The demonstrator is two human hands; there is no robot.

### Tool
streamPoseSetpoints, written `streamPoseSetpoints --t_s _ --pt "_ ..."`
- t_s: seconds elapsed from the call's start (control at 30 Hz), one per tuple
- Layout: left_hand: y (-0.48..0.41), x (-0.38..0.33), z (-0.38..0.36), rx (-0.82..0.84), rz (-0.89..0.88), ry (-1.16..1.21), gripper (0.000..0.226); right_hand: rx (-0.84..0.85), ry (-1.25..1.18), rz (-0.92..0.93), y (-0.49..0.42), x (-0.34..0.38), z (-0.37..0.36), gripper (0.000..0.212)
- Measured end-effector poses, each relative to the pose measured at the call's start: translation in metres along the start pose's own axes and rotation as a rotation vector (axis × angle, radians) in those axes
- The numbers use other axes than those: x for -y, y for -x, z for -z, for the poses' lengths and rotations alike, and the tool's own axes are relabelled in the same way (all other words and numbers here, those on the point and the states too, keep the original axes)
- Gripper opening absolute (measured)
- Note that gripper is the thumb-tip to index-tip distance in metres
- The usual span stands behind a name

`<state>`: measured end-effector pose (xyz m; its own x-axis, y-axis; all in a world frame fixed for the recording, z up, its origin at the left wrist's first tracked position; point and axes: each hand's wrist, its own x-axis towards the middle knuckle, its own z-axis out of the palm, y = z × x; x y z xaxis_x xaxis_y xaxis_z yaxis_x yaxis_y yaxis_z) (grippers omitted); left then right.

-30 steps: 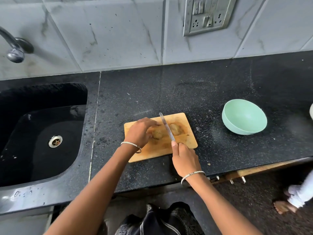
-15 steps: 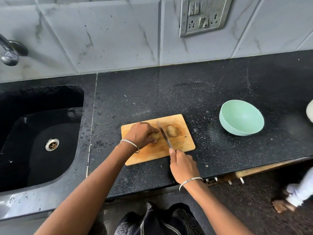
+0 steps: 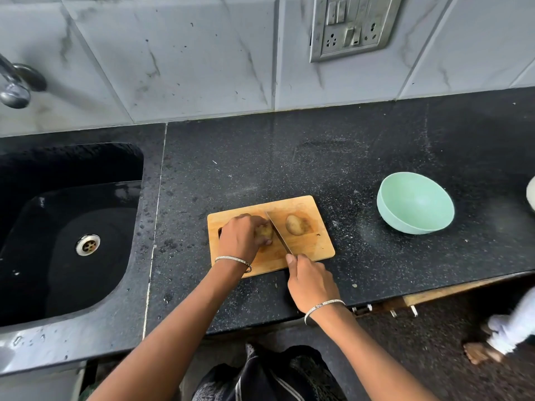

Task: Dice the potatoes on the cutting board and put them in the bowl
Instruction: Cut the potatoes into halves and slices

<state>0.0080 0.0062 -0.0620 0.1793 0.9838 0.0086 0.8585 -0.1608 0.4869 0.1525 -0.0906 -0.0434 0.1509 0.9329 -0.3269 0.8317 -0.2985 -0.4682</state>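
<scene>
Left hand [image 3: 241, 237] around one potato [image 3: 265, 231], right hand [image 3: 312, 282] around knife [image 3: 279, 234], other potato [image 3: 294, 225] beside blade.

I see the knife [image 3: 279, 233] drawn back toward me, blade now against the potato [image 3: 265, 231], left hand [image 3: 241, 238] closing over it

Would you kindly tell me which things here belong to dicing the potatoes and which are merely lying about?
In the job: wooden cutting board; held potato, under the left hand; loose potato right of the blade; knife, gripped by the right hand; mint-green bowl.
Lying about: black sink; tap; switch-and-socket panel on the wall.
</scene>
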Motion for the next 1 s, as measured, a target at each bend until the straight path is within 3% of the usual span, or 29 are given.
streamPoseSetpoints --t_s 0.43,1.0 --pt "0.002 -0.002 0.004 0.001 0.051 0.065 0.025 0.026 0.01 0.05 -0.006 0.001 0.007 0.045" --pt "0.001 -0.002 0.004 0.003 0.068 0.095 0.026 0.003 0.049 0.009 -0.005 0.005 -0.005 0.046"
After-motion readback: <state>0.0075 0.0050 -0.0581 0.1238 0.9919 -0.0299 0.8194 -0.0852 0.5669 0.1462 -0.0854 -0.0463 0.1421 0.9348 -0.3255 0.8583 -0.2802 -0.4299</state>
